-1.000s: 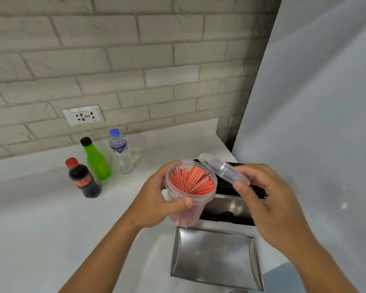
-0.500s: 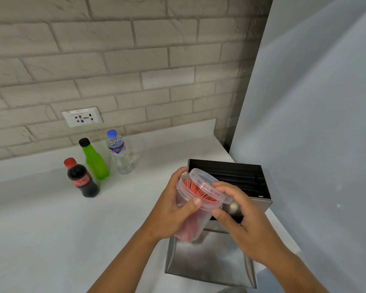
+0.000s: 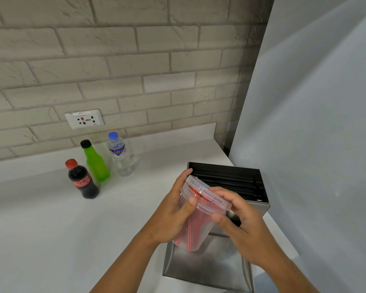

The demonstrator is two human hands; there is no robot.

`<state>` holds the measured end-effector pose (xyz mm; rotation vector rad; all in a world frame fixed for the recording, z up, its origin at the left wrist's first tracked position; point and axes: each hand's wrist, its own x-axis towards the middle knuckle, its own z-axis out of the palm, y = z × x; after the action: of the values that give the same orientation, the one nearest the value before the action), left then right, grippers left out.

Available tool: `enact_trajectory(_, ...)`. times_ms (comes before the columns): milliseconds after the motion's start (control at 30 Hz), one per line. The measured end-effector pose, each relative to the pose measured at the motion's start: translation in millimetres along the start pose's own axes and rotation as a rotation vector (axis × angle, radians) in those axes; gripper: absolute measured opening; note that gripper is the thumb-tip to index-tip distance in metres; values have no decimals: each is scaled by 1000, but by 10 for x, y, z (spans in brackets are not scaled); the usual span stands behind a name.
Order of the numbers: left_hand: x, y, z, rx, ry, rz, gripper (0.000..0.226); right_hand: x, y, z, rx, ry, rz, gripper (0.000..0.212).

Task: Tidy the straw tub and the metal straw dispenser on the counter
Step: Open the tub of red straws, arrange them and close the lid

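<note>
A clear plastic straw tub (image 3: 195, 231) full of red straws is held tilted above the counter. My left hand (image 3: 171, 214) wraps around its side. A clear lid (image 3: 207, 193) sits on the tub's rim, and my right hand (image 3: 239, 227) presses on the lid's edge with thumb and fingers. Behind and under the tub stands the metal straw dispenser (image 3: 260, 206): an open steel box with black straws (image 3: 230, 182) lying inside and a steel tray (image 3: 209, 265) in front.
On the white counter (image 3: 51, 229) at the left stand a cola bottle (image 3: 82, 179), a green bottle (image 3: 94, 161) and a water bottle (image 3: 120, 155). A socket plate (image 3: 84, 119) is on the brick wall. A grey panel (image 3: 315, 123) rises at the right.
The lid was held apart from the open tub a second ago; my right hand brought it onto the rim. It now sits on the tub and both hands have dropped lower.
</note>
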<state>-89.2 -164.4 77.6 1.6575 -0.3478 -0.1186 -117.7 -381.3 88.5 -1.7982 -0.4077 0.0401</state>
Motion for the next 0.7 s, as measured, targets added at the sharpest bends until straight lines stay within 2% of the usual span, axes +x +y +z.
enact_trajectory(267,54,45,21,22,-13,11,69,7,8,8,-57,38,-32,59)
enact_trajectory(700,110,73,57,11,-3,14,78,34,68,35,-53,101,-19,53)
